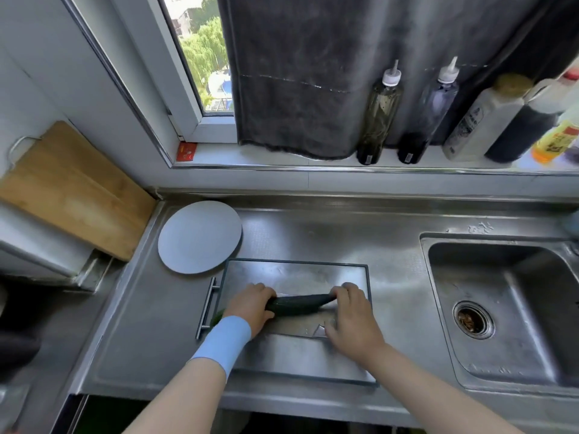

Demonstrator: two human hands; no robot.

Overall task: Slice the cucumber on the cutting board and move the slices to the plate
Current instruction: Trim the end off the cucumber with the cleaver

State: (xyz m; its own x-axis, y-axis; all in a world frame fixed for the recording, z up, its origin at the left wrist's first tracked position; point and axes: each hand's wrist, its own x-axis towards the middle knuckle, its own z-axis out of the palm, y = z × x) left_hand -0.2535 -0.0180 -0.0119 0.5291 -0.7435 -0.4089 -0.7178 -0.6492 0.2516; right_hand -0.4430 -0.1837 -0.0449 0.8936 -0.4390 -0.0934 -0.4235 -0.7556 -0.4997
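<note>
A dark green cucumber (297, 304) lies across a steel cutting board (294, 274) on the counter. My left hand (250, 306), with a blue wristband, is closed around the cucumber's left part. My right hand (351, 314) rests on the cucumber's right tip, fingers curled over it. A small green bit shows at the board's left edge behind my left wrist. The pale round plate (199, 236) lies bare, just beyond the board's far-left corner. No knife is visible.
A sink (507, 308) with a drain lies to the right. Several bottles (379, 114) line the window sill behind. A wooden board (72, 189) leans at the left wall. A dark cloth (313, 73) hangs over the sill.
</note>
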